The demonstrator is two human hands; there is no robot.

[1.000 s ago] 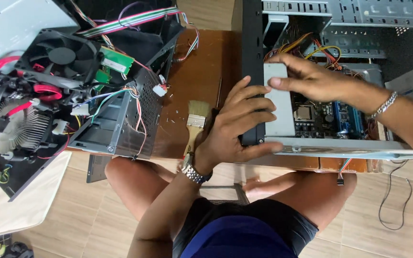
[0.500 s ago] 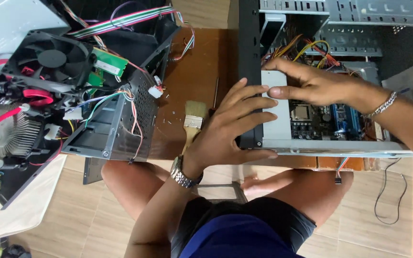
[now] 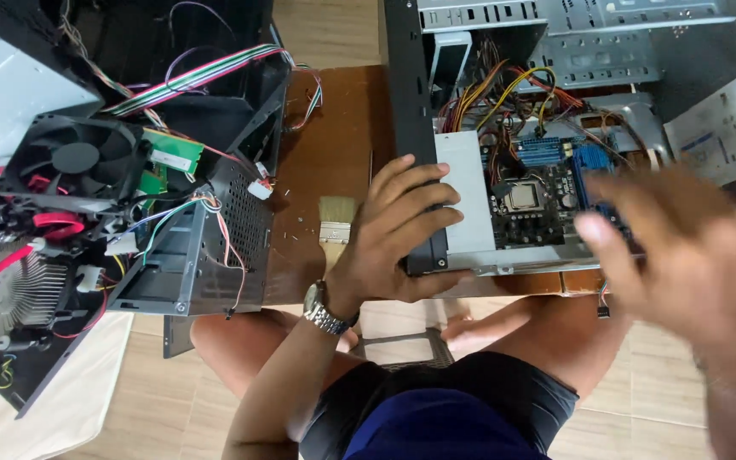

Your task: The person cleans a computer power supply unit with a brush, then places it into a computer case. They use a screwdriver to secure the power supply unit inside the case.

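An open black computer case lies on a brown wooden table, its motherboard and coloured wires showing. My left hand, a metal watch on the wrist, grips the case's near corner with fingers spread over the black edge and a white drive. My right hand hovers blurred in front of the case's right half, fingers apart and holding nothing. A small paintbrush lies on the table just left of my left hand.
A second dismantled case with a black fan, a finned heatsink, a green circuit board and ribbon cable fills the left side. My knees are under the table's near edge, above a tiled floor.
My right hand has pulled out of the case interior toward me and to the right. My left hand stays on the case's corner. The camera has shifted closer.
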